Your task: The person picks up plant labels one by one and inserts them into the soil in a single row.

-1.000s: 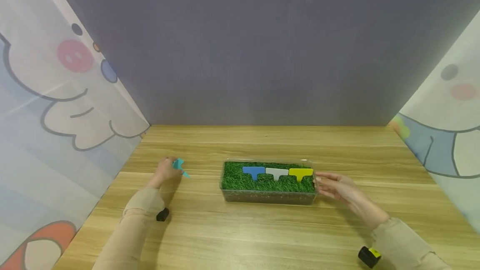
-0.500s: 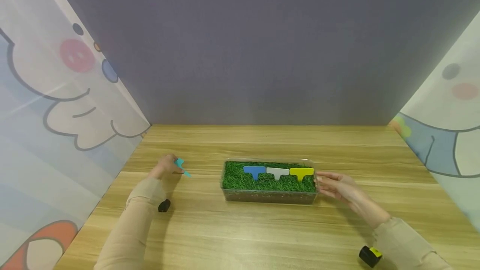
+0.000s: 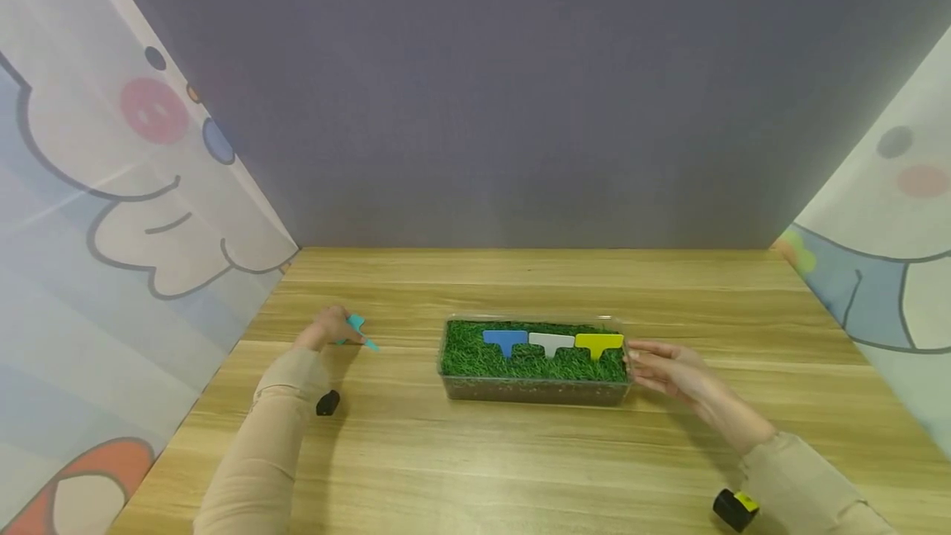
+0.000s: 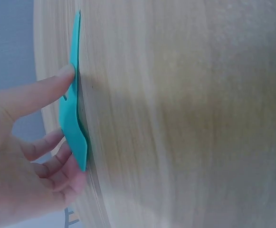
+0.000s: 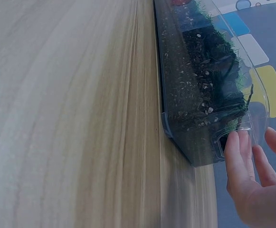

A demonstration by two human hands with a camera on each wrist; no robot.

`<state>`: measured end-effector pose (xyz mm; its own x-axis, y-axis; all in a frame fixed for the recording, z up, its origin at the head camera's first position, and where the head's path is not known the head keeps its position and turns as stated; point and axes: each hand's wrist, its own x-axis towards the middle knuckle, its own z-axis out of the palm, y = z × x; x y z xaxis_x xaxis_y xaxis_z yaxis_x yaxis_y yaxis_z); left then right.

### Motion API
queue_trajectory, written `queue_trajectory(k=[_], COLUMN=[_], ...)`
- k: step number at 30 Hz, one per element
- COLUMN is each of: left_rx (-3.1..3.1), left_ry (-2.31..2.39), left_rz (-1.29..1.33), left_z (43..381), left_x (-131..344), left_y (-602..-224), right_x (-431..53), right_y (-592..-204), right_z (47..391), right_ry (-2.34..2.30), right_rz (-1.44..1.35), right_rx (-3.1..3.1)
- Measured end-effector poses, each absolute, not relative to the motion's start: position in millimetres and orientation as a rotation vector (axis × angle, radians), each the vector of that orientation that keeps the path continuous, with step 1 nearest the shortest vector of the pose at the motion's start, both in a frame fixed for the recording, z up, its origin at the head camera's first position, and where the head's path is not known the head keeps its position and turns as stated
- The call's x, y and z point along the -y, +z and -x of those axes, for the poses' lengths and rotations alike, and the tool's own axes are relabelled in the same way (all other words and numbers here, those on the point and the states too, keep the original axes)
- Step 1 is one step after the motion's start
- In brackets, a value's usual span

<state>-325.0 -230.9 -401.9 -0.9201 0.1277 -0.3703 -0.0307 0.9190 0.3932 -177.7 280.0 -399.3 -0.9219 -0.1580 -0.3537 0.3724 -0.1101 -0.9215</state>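
My left hand (image 3: 327, 327) is low over the left part of the table, pinching a turquoise T-shaped plant label (image 4: 73, 114) by its edges. In the left wrist view the thumb lies on the label and the other fingers curl behind its lower end. My right hand (image 3: 679, 374) reaches to the right end of a clear planter box (image 3: 535, 393), its nearly straight fingers touching the end wall. Artificial-looking grass (image 3: 464, 349) tops dark soil (image 5: 209, 71) inside. Blue (image 3: 505, 342), white (image 3: 551, 343) and yellow (image 3: 598, 343) T-shaped labels stand in a row in the grass.
The wooden table (image 3: 475, 469) ends at a grey back panel (image 3: 520, 106). Cartoon-printed sheets (image 3: 82, 229) flank it on both sides. Small black wrist devices (image 3: 735, 510) hang by each sleeve.
My left hand has shifted slightly to the right and forward, and the turquoise label has turned a little within its fingers. The right hand and planter have stayed in place.
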Motion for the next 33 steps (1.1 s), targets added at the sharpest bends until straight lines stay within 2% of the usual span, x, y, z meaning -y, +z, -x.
queue_trajectory(k=[23, 33], left_rx=[-2.871, -2.943], left_ry=[0.474, 0.611], left_rz=[-0.169, -0.157], left_z=[325, 320], left_x=[228, 221], left_y=[-405, -395], right_x=[-282, -282], right_y=[-400, -401], right_z=[178, 179], right_ry=[-2.119, -2.123], right_rz=[-0.195, -0.207], right_rx=[-1.771, -1.770])
